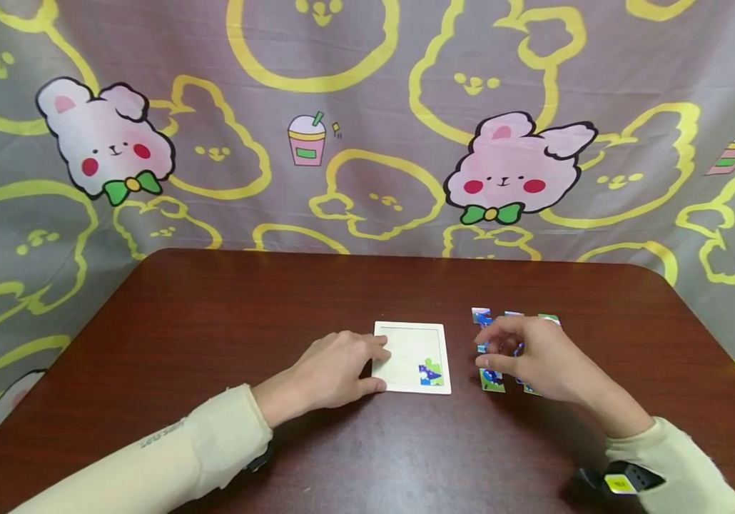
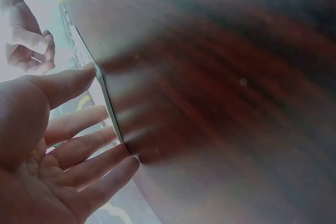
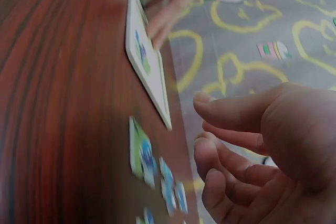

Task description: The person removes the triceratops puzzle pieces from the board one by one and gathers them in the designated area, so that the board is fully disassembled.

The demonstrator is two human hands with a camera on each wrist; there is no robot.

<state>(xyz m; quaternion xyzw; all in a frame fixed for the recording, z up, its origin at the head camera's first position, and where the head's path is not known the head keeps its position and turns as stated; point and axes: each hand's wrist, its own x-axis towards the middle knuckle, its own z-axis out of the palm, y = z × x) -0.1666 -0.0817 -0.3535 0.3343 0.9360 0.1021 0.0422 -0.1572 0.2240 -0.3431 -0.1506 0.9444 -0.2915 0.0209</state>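
Note:
A white square puzzle tray (image 1: 446, 357) lies flat on the table, with one blue and green jigsaw piece (image 1: 430, 374) in its near right corner. My left hand (image 1: 337, 368) rests at the tray's left edge, thumb at the near corner and fingertips over the rim. To the right of the tray, my right hand (image 1: 546, 357) hovers above several loose jigsaw pieces (image 1: 492, 383) and partly hides them. Its fingers are loosely bent, and the right wrist view shows nothing between thumb (image 3: 231, 109) and fingers.
The brown wooden table (image 1: 226, 307) extends around the tray and pieces. Behind it hangs a grey curtain (image 1: 367, 128) with yellow outlines and rabbit faces. A black and yellow device (image 1: 627, 480) is on the right wrist.

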